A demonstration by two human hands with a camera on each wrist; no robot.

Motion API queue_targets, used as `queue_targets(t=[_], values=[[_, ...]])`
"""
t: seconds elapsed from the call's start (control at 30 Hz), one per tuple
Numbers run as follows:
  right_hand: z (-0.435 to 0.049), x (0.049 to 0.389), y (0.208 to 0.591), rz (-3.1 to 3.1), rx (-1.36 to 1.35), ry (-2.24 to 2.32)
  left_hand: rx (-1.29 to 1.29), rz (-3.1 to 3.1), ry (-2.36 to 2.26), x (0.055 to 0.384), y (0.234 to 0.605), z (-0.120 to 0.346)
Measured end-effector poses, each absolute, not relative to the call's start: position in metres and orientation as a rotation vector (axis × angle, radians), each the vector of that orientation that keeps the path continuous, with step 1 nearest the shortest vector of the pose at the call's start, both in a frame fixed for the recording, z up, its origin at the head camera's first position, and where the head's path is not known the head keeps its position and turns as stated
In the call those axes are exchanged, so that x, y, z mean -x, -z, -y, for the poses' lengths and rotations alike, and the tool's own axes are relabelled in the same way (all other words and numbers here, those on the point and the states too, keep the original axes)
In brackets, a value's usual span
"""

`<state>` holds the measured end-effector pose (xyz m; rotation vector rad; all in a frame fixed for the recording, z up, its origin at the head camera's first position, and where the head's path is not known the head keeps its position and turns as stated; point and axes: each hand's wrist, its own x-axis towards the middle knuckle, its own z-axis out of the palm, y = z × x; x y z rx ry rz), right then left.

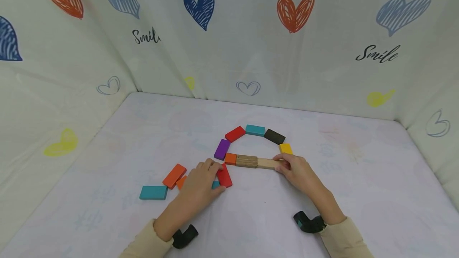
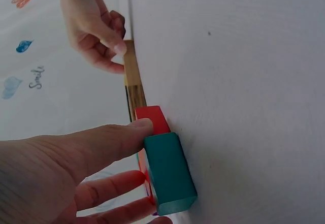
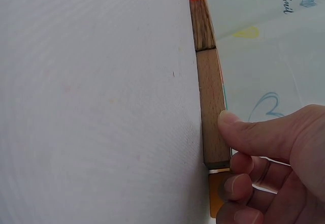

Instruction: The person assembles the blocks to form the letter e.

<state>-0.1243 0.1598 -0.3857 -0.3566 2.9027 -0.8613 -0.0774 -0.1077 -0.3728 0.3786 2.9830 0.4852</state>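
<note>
My left hand (image 1: 201, 182) pinches a red block (image 1: 224, 175) between thumb and fingers, just below the orange block (image 1: 230, 159) that ends a straight row. Beside that hand is a teal block (image 2: 170, 170), mostly covered by the hand in the head view. My right hand (image 1: 295, 172) holds the far right end of a light wooden block (image 1: 266, 163), thumb on its near side. This block lies end to end with a darker grained wooden block (image 1: 246, 161). Right by the right fingers is a yellow block (image 1: 285, 148). Both hands are low over the white table.
Above the row curves an arc of a purple block (image 1: 222, 149), a red block (image 1: 235, 134), a teal block (image 1: 255, 130) and a black block (image 1: 275, 136). Left of the left hand lie an orange block (image 1: 174, 175) and a teal block (image 1: 153, 192).
</note>
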Motion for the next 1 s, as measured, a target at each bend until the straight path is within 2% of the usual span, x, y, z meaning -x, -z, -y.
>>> queue_targets(t=[1.0], values=[[-0.161,0.125,0.386,-2.902,0.384,0.880,-0.281,-2.862,-0.723,0.085,0.367,0.123]])
